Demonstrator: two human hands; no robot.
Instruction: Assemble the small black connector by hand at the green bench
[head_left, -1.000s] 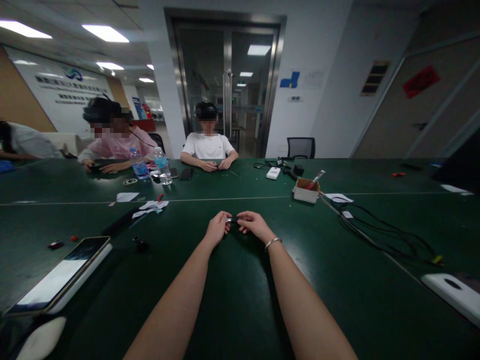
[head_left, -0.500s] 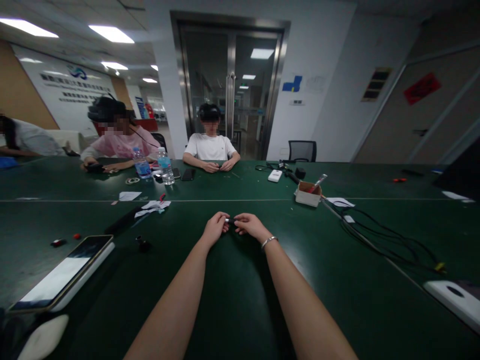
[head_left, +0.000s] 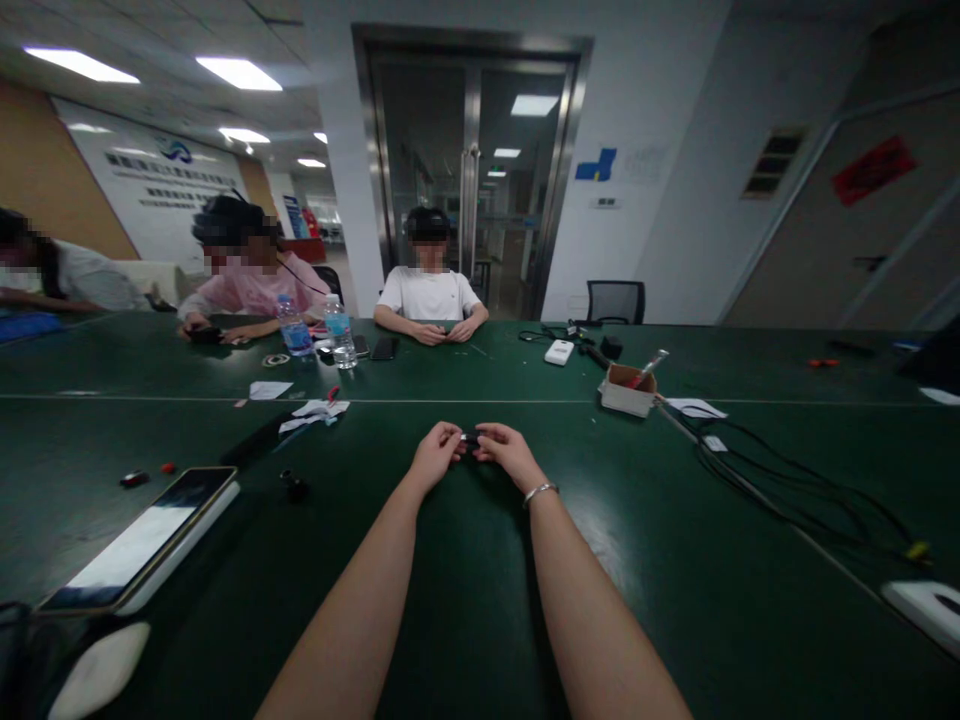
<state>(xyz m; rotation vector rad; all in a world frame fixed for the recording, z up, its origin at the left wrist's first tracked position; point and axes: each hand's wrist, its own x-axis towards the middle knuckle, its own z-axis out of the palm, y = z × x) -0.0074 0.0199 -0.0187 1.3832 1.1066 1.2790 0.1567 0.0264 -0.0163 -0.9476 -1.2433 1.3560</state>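
Observation:
Above the green table, a small dark piece with a silver end (head_left: 469, 439) sits between my two hands; its kind is too small to make out. My left hand (head_left: 437, 455) pinches the silver end with thumb and fingers. From the other side, my right hand (head_left: 510, 455) grips the dark end, its fingers curled. A silver bracelet (head_left: 540, 492) circles my right wrist. To the left of my forearms stands a small black part (head_left: 292, 486), apart from both hands.
At left, a phone (head_left: 142, 540) lies on a white box, near a white mouse-like object (head_left: 101, 668). Crumpled paper (head_left: 315, 413), two water bottles (head_left: 341, 335) and a small open box (head_left: 628, 390) lie farther off. Black cables (head_left: 795, 480) run at right. Co-workers sit across the table.
The view has turned slightly left, so the surroundings appear shifted right. My hands keep their hold on the small piece, with my fingers slightly shifted around it.

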